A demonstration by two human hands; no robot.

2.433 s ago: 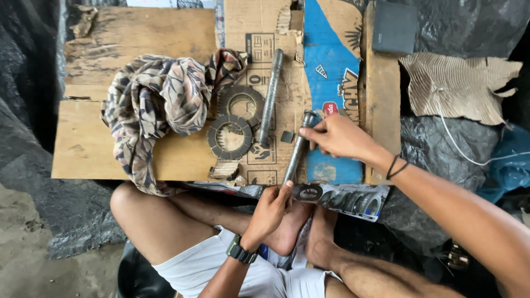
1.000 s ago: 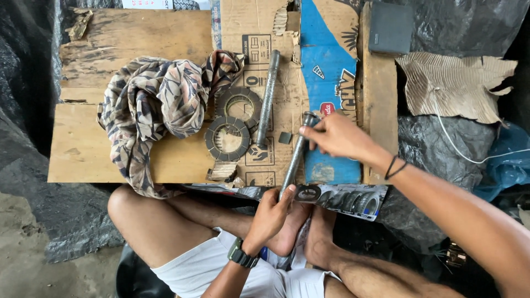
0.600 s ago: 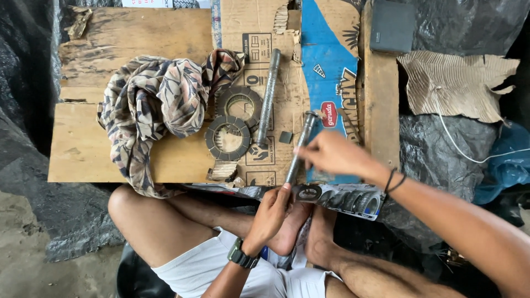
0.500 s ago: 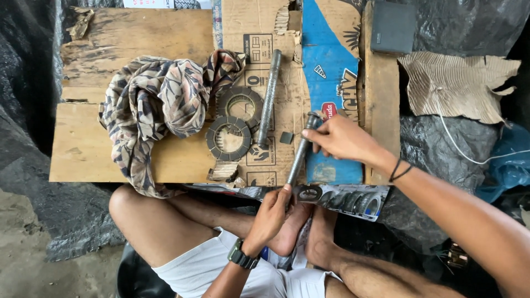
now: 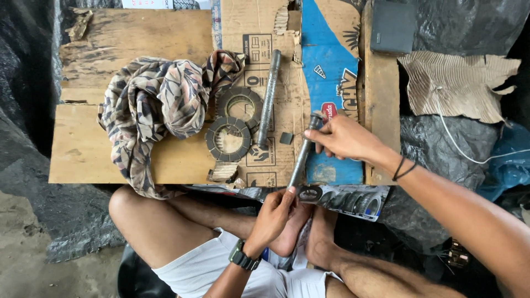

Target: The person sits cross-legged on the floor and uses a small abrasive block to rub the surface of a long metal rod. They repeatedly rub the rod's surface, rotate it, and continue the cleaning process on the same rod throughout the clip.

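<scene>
Grey steel rod (image 5: 302,154) is gripped at both ends, left hand (image 5: 274,212) steadying its base, right hand (image 5: 343,138) pinching its top.

The right hand (image 5: 345,138) has slid back up to the top end of the metal rod (image 5: 302,155). A moment ago it sat lower along the shaft

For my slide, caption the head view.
Both hands, left hand and right hand, hold a metal rod over cardboard.

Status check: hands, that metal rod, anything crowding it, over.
Left hand grips metal rod at its lower end. Right hand pinches its top. Two friction discs, second rod lie apart, left of it.
</scene>
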